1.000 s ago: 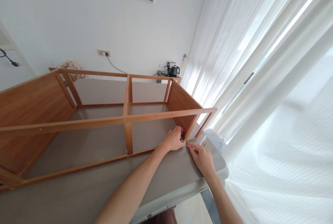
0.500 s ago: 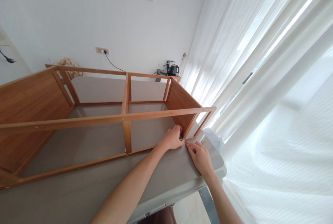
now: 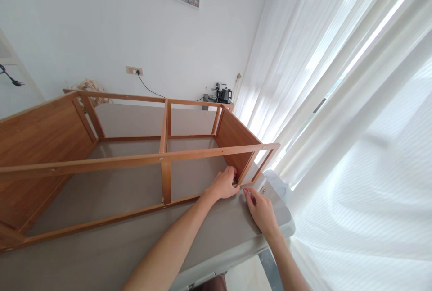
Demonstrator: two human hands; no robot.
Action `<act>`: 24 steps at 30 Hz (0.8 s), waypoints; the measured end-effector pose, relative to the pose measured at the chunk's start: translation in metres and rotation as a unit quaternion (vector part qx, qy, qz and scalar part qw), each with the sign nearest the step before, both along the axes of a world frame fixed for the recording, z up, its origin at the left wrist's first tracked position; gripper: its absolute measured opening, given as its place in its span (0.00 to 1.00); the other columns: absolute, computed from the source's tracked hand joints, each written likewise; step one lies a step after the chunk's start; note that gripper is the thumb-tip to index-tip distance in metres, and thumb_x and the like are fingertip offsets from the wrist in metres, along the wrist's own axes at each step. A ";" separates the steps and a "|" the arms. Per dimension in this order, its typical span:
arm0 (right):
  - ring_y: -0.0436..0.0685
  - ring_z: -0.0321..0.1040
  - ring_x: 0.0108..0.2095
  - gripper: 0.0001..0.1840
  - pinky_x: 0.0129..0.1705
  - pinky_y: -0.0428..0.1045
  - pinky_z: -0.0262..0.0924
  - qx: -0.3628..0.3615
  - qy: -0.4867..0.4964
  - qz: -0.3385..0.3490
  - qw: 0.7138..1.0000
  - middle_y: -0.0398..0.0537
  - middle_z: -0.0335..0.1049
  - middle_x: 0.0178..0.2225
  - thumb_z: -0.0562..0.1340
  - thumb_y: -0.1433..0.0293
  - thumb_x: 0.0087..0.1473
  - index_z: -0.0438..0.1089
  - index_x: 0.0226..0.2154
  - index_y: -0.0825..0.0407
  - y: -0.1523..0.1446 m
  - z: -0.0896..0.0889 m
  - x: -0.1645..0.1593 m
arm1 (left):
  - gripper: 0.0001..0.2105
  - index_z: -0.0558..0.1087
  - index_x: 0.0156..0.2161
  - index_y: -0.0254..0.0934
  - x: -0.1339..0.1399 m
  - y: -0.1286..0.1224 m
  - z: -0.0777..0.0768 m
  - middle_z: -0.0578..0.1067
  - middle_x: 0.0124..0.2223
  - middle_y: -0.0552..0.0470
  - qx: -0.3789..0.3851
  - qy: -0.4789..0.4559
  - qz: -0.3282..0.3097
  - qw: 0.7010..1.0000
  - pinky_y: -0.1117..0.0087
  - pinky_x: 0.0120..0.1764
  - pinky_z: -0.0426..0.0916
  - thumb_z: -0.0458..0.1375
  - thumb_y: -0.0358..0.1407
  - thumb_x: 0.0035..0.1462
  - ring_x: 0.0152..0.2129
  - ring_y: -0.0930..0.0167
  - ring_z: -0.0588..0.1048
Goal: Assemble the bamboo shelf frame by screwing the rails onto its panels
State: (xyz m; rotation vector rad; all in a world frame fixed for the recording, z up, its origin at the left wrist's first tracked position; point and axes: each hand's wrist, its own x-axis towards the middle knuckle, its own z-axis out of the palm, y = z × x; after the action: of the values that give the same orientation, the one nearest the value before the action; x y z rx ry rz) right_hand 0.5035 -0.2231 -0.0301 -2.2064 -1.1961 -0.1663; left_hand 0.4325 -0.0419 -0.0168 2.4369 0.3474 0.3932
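Note:
A long brown wooden frame (image 3: pixel 199 151) with panelled ends lies on a grey-covered surface (image 3: pixel 199 223). At its near right corner my left hand (image 3: pixel 224 184) is closed around the lower rail, thumb outside and fingers inside. Something small and dark shows by those fingers; its kind is hidden. Just right of that corner, my right hand (image 3: pixel 260 210) pinches a thin small metal piece (image 3: pixel 242 188) between thumb and fingertips, its tip at the rail beside my left thumb. The piece is too small to identify.
Small metal fittings (image 3: pixel 263 189) lie beyond my right hand, near a clear plastic bag (image 3: pixel 275 179). White curtains (image 3: pixel 354 156) hang on the right. A black kettle (image 3: pixel 225 94) stands on a small stand at the back. A plug with a cord sits in the wall socket (image 3: pixel 134 70).
The view has tilted slightly upward, so everything sits a little lower. My right hand has turned slightly at the corner, still pinching the metal piece. My left hand keeps its hold.

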 end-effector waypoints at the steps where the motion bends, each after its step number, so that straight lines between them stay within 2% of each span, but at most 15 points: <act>1: 0.55 0.72 0.30 0.19 0.35 0.48 0.63 0.014 0.014 0.002 1.000 0.45 0.75 0.31 0.50 0.57 0.66 0.73 0.43 0.47 -0.001 0.000 0.000 | 0.18 0.64 0.45 0.39 0.000 0.000 0.000 0.73 0.48 0.46 0.000 0.001 0.001 1.000 0.65 0.42 0.67 0.62 0.38 0.50 0.36 0.65 0.76; 8: 0.57 0.75 0.41 0.18 0.39 0.49 0.67 0.076 0.058 0.013 0.995 0.48 0.77 0.42 0.51 0.58 0.66 0.71 0.44 0.47 -0.004 0.005 -0.003 | 0.18 0.64 0.46 0.38 -0.001 0.001 -0.002 0.73 0.47 0.45 -0.001 -0.021 -0.015 1.000 0.66 0.39 0.67 0.61 0.38 0.50 0.35 0.66 0.75; 11: 0.57 0.76 0.38 0.17 0.36 0.48 0.68 0.088 0.093 -0.007 0.992 0.49 0.78 0.43 0.53 0.57 0.65 0.67 0.48 0.48 -0.005 0.005 -0.003 | 0.18 0.63 0.45 0.38 0.000 0.001 -0.004 0.73 0.46 0.46 0.001 -0.025 -0.015 1.000 0.66 0.39 0.67 0.61 0.39 0.50 0.34 0.66 0.75; 13: 0.57 0.76 0.35 0.21 0.33 0.48 0.68 0.090 0.107 -0.026 0.990 0.50 0.79 0.43 0.54 0.56 0.64 0.64 0.53 0.49 -0.005 0.005 -0.001 | 0.18 0.63 0.45 0.38 0.001 0.002 -0.006 0.73 0.45 0.47 0.004 -0.025 -0.015 1.000 0.66 0.38 0.67 0.61 0.38 0.50 0.34 0.66 0.75; 15: 0.57 0.77 0.37 0.23 0.32 0.48 0.68 0.084 0.105 -0.023 0.991 0.51 0.78 0.45 0.53 0.56 0.64 0.62 0.57 0.49 -0.004 0.004 0.001 | 0.19 0.63 0.46 0.38 0.002 0.002 -0.006 0.73 0.45 0.47 0.003 -0.025 -0.014 1.000 0.66 0.39 0.67 0.61 0.38 0.50 0.34 0.66 0.75; 19: 0.59 0.74 0.46 0.18 0.33 0.47 0.69 0.079 0.089 -0.006 0.993 0.49 0.76 0.47 0.51 0.58 0.64 0.70 0.49 0.47 -0.004 0.002 0.005 | 0.19 0.63 0.46 0.38 0.002 0.002 -0.006 0.73 0.46 0.47 0.001 -0.027 -0.014 1.000 0.65 0.39 0.67 0.61 0.39 0.50 0.33 0.67 0.75; 24: 0.58 0.74 0.44 0.15 0.42 0.51 0.69 0.083 0.072 0.014 0.994 0.49 0.75 0.47 0.53 0.60 0.64 0.71 0.45 0.48 -0.003 0.003 0.007 | 0.17 0.64 0.45 0.38 0.000 0.002 -0.004 0.73 0.46 0.46 0.008 -0.028 -0.017 0.999 0.65 0.39 0.67 0.60 0.39 0.51 0.34 0.66 0.75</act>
State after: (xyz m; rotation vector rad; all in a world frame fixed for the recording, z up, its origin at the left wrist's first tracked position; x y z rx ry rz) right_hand 0.5105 -0.2261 -0.0272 -2.0213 -1.0923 -0.0887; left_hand 0.4327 -0.0401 -0.0203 2.4386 0.2799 0.4502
